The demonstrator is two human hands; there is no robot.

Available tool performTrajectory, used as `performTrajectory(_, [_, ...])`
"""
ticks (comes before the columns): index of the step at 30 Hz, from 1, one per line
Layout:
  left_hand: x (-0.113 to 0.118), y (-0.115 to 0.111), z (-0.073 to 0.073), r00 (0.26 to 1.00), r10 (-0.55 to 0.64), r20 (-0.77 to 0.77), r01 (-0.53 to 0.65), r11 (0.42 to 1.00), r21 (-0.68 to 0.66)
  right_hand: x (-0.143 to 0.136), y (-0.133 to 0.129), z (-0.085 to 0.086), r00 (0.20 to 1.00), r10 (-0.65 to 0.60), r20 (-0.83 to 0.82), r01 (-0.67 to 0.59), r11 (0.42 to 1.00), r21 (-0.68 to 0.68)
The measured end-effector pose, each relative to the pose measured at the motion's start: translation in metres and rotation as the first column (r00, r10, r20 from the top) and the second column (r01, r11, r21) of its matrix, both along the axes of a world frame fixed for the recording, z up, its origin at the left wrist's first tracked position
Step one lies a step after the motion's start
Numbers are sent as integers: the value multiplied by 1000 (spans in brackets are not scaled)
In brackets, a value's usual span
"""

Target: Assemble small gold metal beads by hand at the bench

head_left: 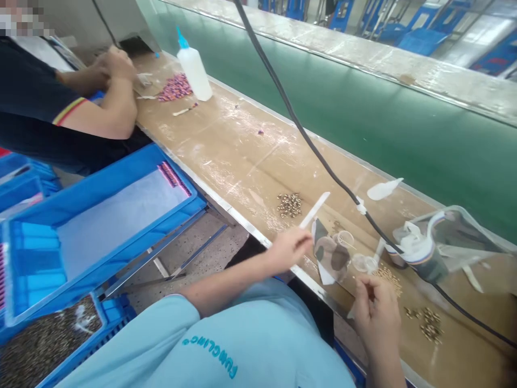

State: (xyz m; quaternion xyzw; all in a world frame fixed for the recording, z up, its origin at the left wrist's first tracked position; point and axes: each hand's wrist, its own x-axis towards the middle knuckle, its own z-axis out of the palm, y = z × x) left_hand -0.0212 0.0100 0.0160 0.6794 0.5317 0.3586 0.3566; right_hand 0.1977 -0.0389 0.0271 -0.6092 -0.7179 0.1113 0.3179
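My left hand [287, 250] is at the table's near edge with its fingers drawn together, beside a white strip [315, 209]. Anything between those fingertips is too small to make out. My right hand [378, 308] is closed in a pinch over the near edge, and what it pinches cannot be made out. Between the hands lie a dark and white flat piece [322, 249] and small clear round cups [364, 263]. A pile of tan small parts [388, 279] is just beyond my right hand. Small brass-coloured parts [430, 325] lie to its right, and similar metal parts [290, 205] lie beyond my left hand.
A black cable [291, 108] crosses above the table. At right stands a clear plastic container [464, 237] with a white roll. A blue tray [121, 210] sits left, above a bin of small parts [48, 339]. A co-worker [72, 102] works near a white bottle [195, 73].
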Motion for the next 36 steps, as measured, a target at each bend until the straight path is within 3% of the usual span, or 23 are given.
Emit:
performTrajectory(2, [-18, 13, -4, 976, 173, -132, -164, 984, 77, 4, 0, 6, 988, -102, -117, 88, 990, -114])
performTrajectory(4, [-32, 25, -9, 938, 264, -223, -249, 964, 96, 5, 0, 11, 944, -208, -255, 139, 954, -265])
performTrajectory(7, [-41, 33, -13, 912, 262, -316, -244, 965, 94, 4, 1, 14, 838, -322, -441, 101, 885, -454])
performTrajectory(9, [-41, 34, -11, 901, 244, -358, -229, 970, 86, 3, 2, 14, 788, -351, -507, 70, 868, -492])
performTrajectory(11, [-41, 34, -9, 898, 230, -375, -218, 973, 75, 3, 3, 13, 794, -344, -502, 68, 870, -488])
performTrajectory(14, [-42, 31, -8, 901, 222, -372, -207, 975, 81, 9, 4, 10, 886, -267, -380, 104, 911, -399])
performTrajectory(18, [-46, 29, -9, 898, 221, -379, -196, 975, 103, 21, 11, 8, 988, -153, 18, 154, 983, -99])
performTrajectory(21, [-47, 28, -11, 899, 222, -378, -200, 975, 96, 29, 19, 12, 946, -108, 305, 101, 994, 38])
performTrajectory(24, [-47, 27, -10, 901, 213, -377, -198, 977, 78, 33, 27, 18, 874, -42, 483, -1, 996, 87])
performTrajectory(30, [-50, 23, -6, 914, 192, -356, -179, 981, 70, 34, 37, 26, 762, 65, 644, -169, 981, 100])
performTrajectory(36, [-51, 21, -5, 913, 184, -364, -172, 983, 63, 35, 39, 29, 684, 101, 723, -227, 971, 80])
